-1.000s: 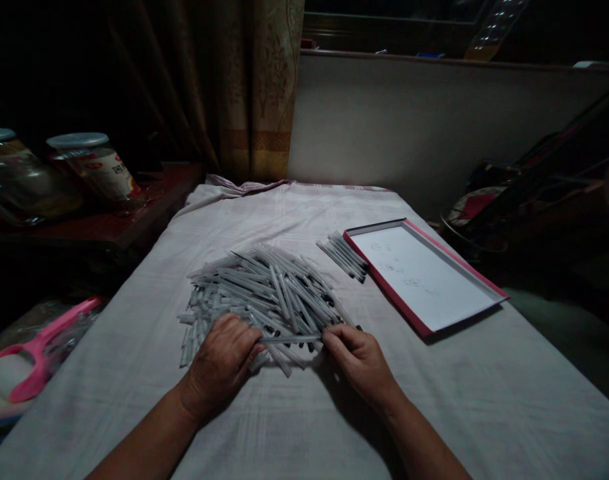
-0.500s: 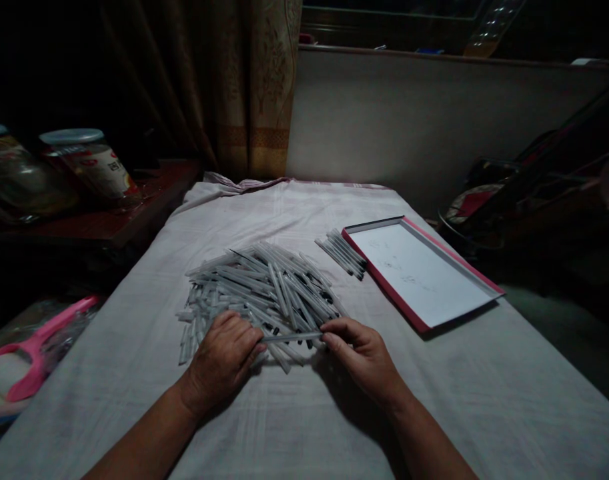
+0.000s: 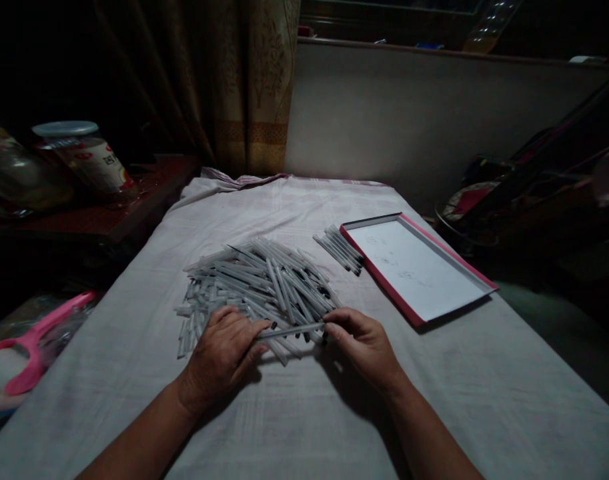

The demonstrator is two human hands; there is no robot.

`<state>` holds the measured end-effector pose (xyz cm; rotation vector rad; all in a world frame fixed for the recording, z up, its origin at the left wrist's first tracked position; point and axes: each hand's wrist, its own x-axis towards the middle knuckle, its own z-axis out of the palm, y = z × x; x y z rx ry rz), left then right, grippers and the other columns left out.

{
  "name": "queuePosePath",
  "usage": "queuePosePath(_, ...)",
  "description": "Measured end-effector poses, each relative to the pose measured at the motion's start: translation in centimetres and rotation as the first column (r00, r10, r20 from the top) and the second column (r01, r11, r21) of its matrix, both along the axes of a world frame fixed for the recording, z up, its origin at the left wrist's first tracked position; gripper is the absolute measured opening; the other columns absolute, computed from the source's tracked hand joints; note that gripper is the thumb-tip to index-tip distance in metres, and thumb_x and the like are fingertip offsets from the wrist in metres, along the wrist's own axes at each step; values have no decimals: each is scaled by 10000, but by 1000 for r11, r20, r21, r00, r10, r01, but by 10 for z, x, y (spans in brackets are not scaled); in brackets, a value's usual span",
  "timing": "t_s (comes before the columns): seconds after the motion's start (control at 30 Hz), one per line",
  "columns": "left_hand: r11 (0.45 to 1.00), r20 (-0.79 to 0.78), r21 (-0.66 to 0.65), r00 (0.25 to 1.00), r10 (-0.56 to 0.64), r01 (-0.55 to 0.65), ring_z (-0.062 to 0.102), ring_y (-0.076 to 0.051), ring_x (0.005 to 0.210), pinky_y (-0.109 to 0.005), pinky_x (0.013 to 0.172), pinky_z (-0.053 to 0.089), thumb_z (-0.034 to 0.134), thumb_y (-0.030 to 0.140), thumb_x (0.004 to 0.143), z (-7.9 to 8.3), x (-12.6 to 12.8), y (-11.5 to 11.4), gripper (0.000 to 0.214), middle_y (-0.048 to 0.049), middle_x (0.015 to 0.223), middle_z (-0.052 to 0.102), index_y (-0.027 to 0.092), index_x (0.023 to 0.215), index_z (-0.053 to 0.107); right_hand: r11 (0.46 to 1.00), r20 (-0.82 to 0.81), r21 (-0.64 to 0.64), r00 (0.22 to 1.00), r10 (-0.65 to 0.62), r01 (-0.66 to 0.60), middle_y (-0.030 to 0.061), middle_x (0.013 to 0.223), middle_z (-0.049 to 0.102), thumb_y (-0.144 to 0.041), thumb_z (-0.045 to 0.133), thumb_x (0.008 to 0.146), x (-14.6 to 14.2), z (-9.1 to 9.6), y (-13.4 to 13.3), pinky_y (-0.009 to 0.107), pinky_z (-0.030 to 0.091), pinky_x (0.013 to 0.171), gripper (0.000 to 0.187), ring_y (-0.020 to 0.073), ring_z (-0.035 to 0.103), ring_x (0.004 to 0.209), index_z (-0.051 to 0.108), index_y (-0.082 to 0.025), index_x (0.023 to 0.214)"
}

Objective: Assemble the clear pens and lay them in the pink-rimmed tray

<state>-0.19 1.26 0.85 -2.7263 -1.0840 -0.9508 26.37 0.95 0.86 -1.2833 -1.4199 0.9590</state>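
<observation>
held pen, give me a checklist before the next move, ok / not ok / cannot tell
1. Right hand pinching one end of the pen: ok.
2. Left hand with a firm grip on the other end: cannot tell, the contact is unclear.
3. Pen lifted clear of the pile: cannot tell from this angle.
4. Pile lined up: not ok, it lies at many angles.
5. Small row of pens lying side by side: ok.
6. Tray open side up: ok.

Tally: hands, 2 (left hand (image 3: pixel 223 348), right hand (image 3: pixel 363 343)). Held pen (image 3: pixel 295 330), 1. Pen heap (image 3: pixel 254 280), 1; overlap prevents an exact pen count. Side group of pens (image 3: pixel 337 249), 1; several, exact number unclear. Shallow tray (image 3: pixel 421 267), 1. Jars (image 3: pixel 91 160), 2.
</observation>
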Motion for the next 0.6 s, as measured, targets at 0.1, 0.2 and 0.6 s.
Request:
queuePosePath(0.1, 1000, 15, 24, 1000, 9, -9, 604, -187, 751, -407, 948, 402, 504, 274, 968, 1, 2, -2, 136, -13, 796, 680, 193, 1047, 580, 994, -43, -105, 999, -18, 13, 47, 671, 709, -369, 703, 745, -1, -4, 0, 279, 513, 566, 206, 171, 629, 612, 751, -172, 787)
queuePosePath(0.2, 999, 9, 28, 1000, 21, -21, 596, -187, 743, -405, 935, 404, 496, 253, 968, 3, 3, -2, 110, -12, 777, 672, 198, 961, 591, 993, -79, -115, 997, 1, -10, 38, 662, 695, -373, 724, 730, 0, -3, 0, 276, 512, 573, 204, 165, 621, 614, 748, -176, 778)
queuePosePath(0.6, 997, 13, 9, 997, 79, -79, 593, -183, 702, -404, 899, 404, 411, 279, 1002, 0, -2, 2, 255, -7, 719, 664, 199, 869, 614, 981, -28, -189, 999, 28, -33, 56, 733, 734, -348, 724, 727, 20, 9, 4, 316, 531, 655, 165, 204, 676, 691, 747, -190, 770)
